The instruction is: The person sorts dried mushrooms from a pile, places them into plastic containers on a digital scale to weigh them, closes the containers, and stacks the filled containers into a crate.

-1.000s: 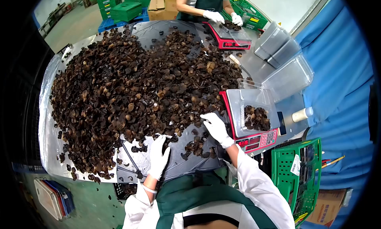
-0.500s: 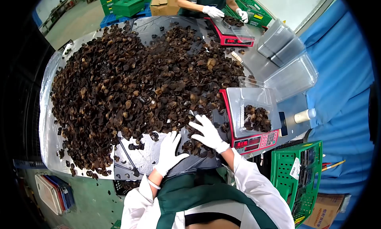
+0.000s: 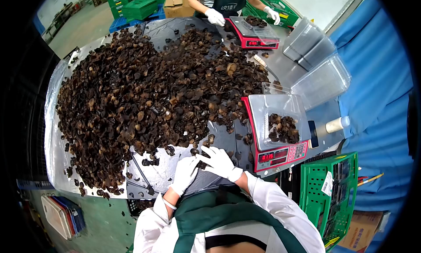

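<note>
A broad heap of dark brown wood ear mushrooms (image 3: 144,90) covers much of the table. At its near edge my left hand (image 3: 185,175), in a white glove, lies with its fingers stretched toward the right. Close beside it, my right hand (image 3: 219,164), also gloved, has its fingers extended and slightly spread. A few dark wood ear pieces (image 3: 202,165) show between the two hands; more may be hidden under them. To the right, a clear plastic box (image 3: 280,110) holding some wood ears (image 3: 284,129) rests on a red scale (image 3: 274,158).
Across the table, a co-worker's gloved hands (image 3: 215,17) are near a second red scale (image 3: 262,43). Stacked clear boxes (image 3: 309,44), a white bottle (image 3: 337,125) and a phone (image 3: 312,133) line the right side. A green crate (image 3: 315,183) stands below the right edge.
My right hand has drawn back toward my body and leftward, dragging wood ears near my left hand. Bare table shows where it was. The co-worker's hand has left the box for the heap side.
</note>
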Demonstrator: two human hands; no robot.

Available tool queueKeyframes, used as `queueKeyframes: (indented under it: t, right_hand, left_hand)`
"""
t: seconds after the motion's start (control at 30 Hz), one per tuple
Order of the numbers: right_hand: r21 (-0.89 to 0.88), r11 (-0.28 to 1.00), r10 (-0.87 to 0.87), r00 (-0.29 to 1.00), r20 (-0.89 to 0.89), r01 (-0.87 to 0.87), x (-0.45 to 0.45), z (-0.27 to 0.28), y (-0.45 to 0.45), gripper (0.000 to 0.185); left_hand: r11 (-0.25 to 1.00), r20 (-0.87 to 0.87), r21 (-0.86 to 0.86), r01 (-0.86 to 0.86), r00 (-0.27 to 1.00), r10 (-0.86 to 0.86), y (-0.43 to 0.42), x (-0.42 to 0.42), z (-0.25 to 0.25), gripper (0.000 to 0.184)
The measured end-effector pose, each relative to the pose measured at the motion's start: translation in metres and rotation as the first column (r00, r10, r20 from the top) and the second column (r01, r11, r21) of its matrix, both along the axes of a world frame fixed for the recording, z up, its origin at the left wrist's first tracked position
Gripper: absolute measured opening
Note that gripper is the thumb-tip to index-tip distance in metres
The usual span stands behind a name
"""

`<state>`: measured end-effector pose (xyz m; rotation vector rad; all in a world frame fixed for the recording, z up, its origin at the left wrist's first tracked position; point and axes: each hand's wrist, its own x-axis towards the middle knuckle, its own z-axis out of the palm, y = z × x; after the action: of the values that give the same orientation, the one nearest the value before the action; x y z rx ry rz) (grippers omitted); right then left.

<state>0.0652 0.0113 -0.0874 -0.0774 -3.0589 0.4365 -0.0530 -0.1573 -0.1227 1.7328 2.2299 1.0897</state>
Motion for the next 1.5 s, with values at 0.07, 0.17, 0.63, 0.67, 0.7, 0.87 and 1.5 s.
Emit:
queueKeyframes:
  t: [0.07,0.17,0.63,0.67,0.7,0.87,1.5]
  right_hand:
    - [-0.018,1.0,-0.022,1.0,0.009,0.022,-0.002,-0.002,-0.001,0.053]
    - [-0.131,0.989,-0.08,0.987,-0.137,0.062,-0.003,-0.009,0.001,0.034]
    - [-0.961,0.035,-0.611,0.766,0.198,0.276,0.011,-0.003,0.059,0.022]
    - [-0.937,0.131,-0.667,0.728,0.158,0.323,0.014,-0.001,0.063,0.02]
    - [-0.943,0.125,-0.688,0.711,0.142,0.309,0.019,0.0,0.067,0.018]
    - [-0.671,0.641,-0.599,0.79,-0.134,0.372,0.043,-0.004,0.063,0.025]
    - [-0.604,0.773,-0.379,0.904,-0.196,0.193,0.031,-0.024,0.051,0.026]
  left_hand:
    - [0.999,-0.013,0.031,-0.016,1.0,0.016,0.001,0.0,0.0,0.04]
    - [0.99,0.139,-0.003,-0.138,0.981,0.138,-0.001,0.003,0.005,0.035]
    - [0.947,0.511,0.045,-0.319,0.822,0.253,0.012,-0.016,0.034,0.023]
    - [0.961,0.384,-0.017,-0.277,0.885,0.261,0.01,-0.013,0.036,0.024]
    - [0.967,0.249,-0.082,-0.241,0.935,0.254,0.009,-0.01,0.037,0.026]
    - [0.972,0.102,-0.111,-0.206,0.971,0.218,0.01,0.007,0.017,0.072]
    - [0.981,0.462,-0.013,-0.194,0.869,0.178,0.037,-0.001,0.015,0.018]
